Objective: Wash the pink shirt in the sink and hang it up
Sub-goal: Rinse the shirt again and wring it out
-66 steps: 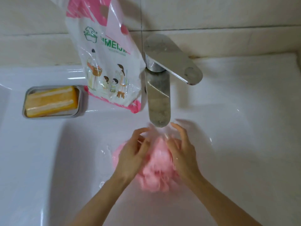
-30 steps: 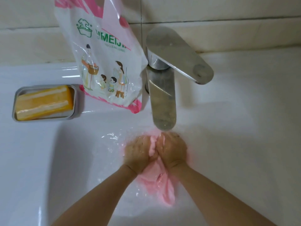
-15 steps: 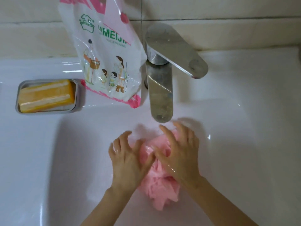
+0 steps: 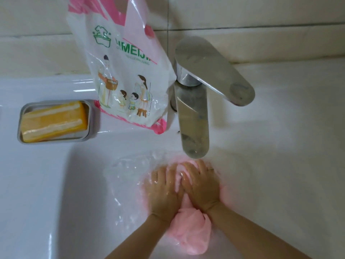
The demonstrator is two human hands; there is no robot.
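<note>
Pink shirt (image 4: 190, 232): a wet, bunched wad low in the sink, pinned under both sets of fingers. Its loose tail bulges out behind the knuckles, between the two wrists, and a pink edge shows past the outer side of the right hand.
Left hand (image 4: 164, 193): palm down on the wad, fingers (image 4: 158, 174) bent over the cloth and gripping it. The tips sink into cloth and water and are blurred.
Right hand (image 4: 202, 187): palm down just beside the left hand, the thumbs close together. Its fingers (image 4: 200, 169) curl over the top of the wad and grip it.
Ring (image 4: 211, 168): a thin band on one right finger.
Sink (image 4: 74, 184): white glazed basin, its wall curving up well out from the left fingers.
Water (image 4: 130, 165): clear splash and ripples spreading from the outer side of the left fingers.
Faucet (image 4: 194, 118): dull metal spout, its mouth just beyond the right fingertips. Its lever (image 4: 214, 70) angles off to the right.
Detergent bag (image 4: 125, 71): white and pink plastic with printed figures and green letters. It stands on the rim well beyond the left fingertips, just beside the faucet.
Soap bar (image 4: 54, 121): orange-yellow, lying in a grey soap dish (image 4: 90, 118) on the rim, well apart from the fingers on the left-hand side.
</note>
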